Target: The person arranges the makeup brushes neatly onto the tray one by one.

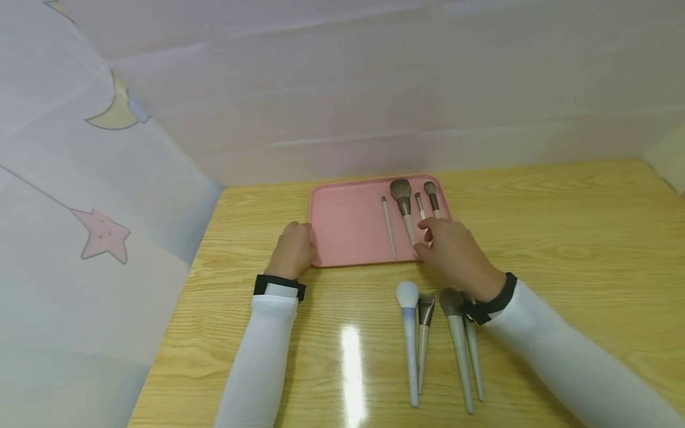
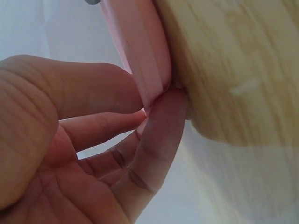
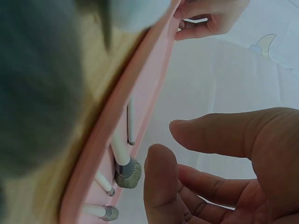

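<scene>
A pink tray (image 1: pixel 348 226) lies at the back of the table, with several makeup brushes on its right side. Among them are a thin brush (image 1: pixel 389 229), a large fluffy brush (image 1: pixel 401 190) and two smaller ones at the right end. My left hand (image 1: pixel 292 249) pinches the tray's left edge; in the left wrist view its thumb (image 2: pixel 103 88) is on the rim and a fingertip is underneath. Over the tray's front right corner hovers my right hand (image 1: pixel 455 252). In the right wrist view its thumb and forefinger (image 3: pixel 161 179) stand apart with nothing between them.
In front of the tray, several more brushes lie on the wooden table (image 1: pixel 562 238): a white-tipped brush (image 1: pixel 409 321), a flat dark one (image 1: pixel 425 309), a large dark one (image 1: pixel 457 339) and another partly under the right wrist. A pale cloth (image 1: pixel 374 89) hangs behind the table.
</scene>
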A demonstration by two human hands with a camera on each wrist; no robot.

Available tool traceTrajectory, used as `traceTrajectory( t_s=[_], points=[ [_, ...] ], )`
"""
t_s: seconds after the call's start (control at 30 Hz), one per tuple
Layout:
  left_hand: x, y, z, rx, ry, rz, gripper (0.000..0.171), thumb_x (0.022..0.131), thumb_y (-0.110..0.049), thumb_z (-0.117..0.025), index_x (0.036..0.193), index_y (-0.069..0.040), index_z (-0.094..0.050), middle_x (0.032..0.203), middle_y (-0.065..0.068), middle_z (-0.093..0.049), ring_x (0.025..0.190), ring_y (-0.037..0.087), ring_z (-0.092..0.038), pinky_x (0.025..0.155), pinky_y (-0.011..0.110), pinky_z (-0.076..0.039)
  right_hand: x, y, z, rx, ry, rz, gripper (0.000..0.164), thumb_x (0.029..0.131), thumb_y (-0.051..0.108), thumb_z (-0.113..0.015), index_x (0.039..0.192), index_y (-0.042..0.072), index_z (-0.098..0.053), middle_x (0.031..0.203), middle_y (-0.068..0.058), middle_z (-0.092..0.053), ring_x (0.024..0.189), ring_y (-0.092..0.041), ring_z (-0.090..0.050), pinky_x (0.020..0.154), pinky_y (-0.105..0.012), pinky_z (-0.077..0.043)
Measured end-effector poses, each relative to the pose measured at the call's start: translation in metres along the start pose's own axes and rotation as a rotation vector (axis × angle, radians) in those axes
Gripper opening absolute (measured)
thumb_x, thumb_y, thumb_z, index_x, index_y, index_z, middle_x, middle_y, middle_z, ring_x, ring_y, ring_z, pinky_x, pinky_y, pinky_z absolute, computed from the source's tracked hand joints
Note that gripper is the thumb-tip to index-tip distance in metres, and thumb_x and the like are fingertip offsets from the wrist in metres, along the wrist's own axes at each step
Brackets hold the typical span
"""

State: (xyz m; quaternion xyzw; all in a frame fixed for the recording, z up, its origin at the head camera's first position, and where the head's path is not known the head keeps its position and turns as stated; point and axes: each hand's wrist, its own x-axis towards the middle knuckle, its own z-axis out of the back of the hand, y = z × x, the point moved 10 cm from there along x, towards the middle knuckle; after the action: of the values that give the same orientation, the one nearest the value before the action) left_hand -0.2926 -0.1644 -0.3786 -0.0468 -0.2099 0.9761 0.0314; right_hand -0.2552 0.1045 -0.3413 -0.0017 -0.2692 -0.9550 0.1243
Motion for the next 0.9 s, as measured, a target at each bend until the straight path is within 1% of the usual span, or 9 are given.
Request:
traceTrajectory(
  t_s=[0.2,0.3,0.47,0.57,0.73,0.83,0.9],
  points=[
    [-0.001,0.000,0.000,-0.010,-0.001,-0.006,0.022,0.090,0.007,-0.059,0.110,0.006,-0.069,0.110,0.022,-0.063,0.096,0.029,-0.058,0.085,0.043,-0.058,-0.028,-0.006,0.006,0.000,-0.038,0.020,0.041,0.092,0.012,-0.070,0.126,-0.011,-0.066,0.094,-0.018,-0.073,0.080,-0.026,-0.068,0.067,-0.039,-0.055],
    [-0.001,0.000,0.000,-0.012,-0.004,-0.009,0.020,0.090,0.007,-0.058,0.107,0.006,-0.069,0.110,0.022,-0.063,0.099,0.030,-0.058,0.086,0.044,-0.058,-0.042,-0.012,0.011,-0.002,-0.054,0.023,0.041,0.091,0.011,-0.072,0.126,-0.011,-0.066,0.095,-0.018,-0.073,0.079,-0.025,-0.069,0.065,-0.038,-0.056],
    [0.000,0.001,0.000,-0.012,0.001,-0.003,0.021,0.090,0.007,-0.058,0.108,0.007,-0.069,0.112,0.023,-0.064,0.101,0.031,-0.058,0.087,0.044,-0.058,-0.064,-0.028,0.014,-0.019,-0.047,-0.015,0.044,0.091,0.014,-0.075,0.127,-0.011,-0.065,0.095,-0.017,-0.073,0.077,-0.023,-0.069,0.061,-0.033,-0.052],
    [0.000,0.001,0.000,-0.006,0.003,-0.001,0.022,0.090,0.007,-0.059,0.109,0.007,-0.069,0.112,0.023,-0.064,0.101,0.031,-0.058,0.088,0.045,-0.058,-0.077,-0.037,0.012,-0.027,-0.037,-0.037,0.045,0.090,0.014,-0.077,0.126,-0.011,-0.066,0.095,-0.016,-0.072,0.077,-0.022,-0.068,0.060,-0.031,-0.050],
    [0.000,0.001,0.000,-0.002,0.004,0.002,0.023,0.090,0.007,-0.058,0.110,0.007,-0.069,0.112,0.023,-0.065,0.099,0.030,-0.058,0.086,0.044,-0.058,-0.094,-0.047,0.008,-0.051,-0.038,-0.048,0.044,0.090,0.014,-0.078,0.124,-0.011,-0.066,0.093,-0.014,-0.072,0.076,-0.021,-0.067,0.058,-0.029,-0.049],
    [-0.001,0.001,0.000,-0.006,0.007,0.005,0.023,0.090,0.007,-0.059,0.110,0.007,-0.069,0.112,0.023,-0.065,0.099,0.030,-0.059,0.087,0.043,-0.058,-0.105,-0.050,0.002,-0.064,-0.028,-0.064,0.045,0.090,0.014,-0.078,0.125,-0.012,-0.065,0.093,-0.012,-0.072,0.077,-0.020,-0.067,0.059,-0.030,-0.051],
    [-0.001,0.001,0.000,-0.012,0.007,0.007,0.022,0.090,0.007,-0.060,0.110,0.007,-0.069,0.112,0.023,-0.065,0.100,0.030,-0.058,0.087,0.043,-0.058,-0.113,-0.052,-0.003,-0.073,-0.011,-0.077,0.047,0.089,0.014,-0.078,0.125,-0.012,-0.064,0.094,-0.012,-0.071,0.077,-0.019,-0.067,0.061,-0.034,-0.052]
  ],
)
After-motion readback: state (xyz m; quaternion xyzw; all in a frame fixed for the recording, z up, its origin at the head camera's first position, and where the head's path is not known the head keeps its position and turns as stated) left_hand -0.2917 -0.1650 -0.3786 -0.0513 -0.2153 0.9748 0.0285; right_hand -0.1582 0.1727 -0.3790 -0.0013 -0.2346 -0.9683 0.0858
